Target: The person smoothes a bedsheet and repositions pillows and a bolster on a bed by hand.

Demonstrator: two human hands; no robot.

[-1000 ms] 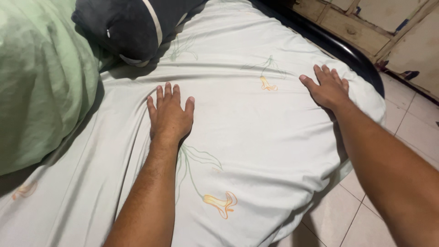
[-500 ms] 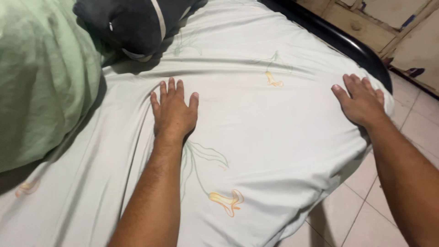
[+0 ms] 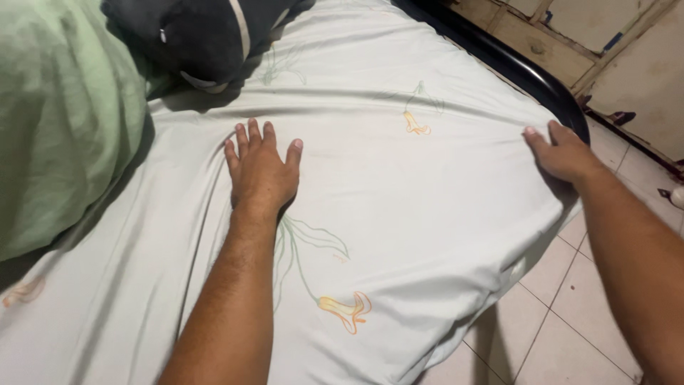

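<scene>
The right hand (image 3: 566, 153) has been slid to the sheet (image 3: 399, 192) corner, fingertips curled out of sight; the left hand (image 3: 261, 171) is kept flat, open.

Soft, even indoor light, faint shadows under both forearms, sharp focus with slight edge softness

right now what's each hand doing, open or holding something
Left hand: open, flat on the pale bed sheet, holding nothing.
Right hand: open, fingers over the sheet's corner edge, gripping nothing visible.
</scene>
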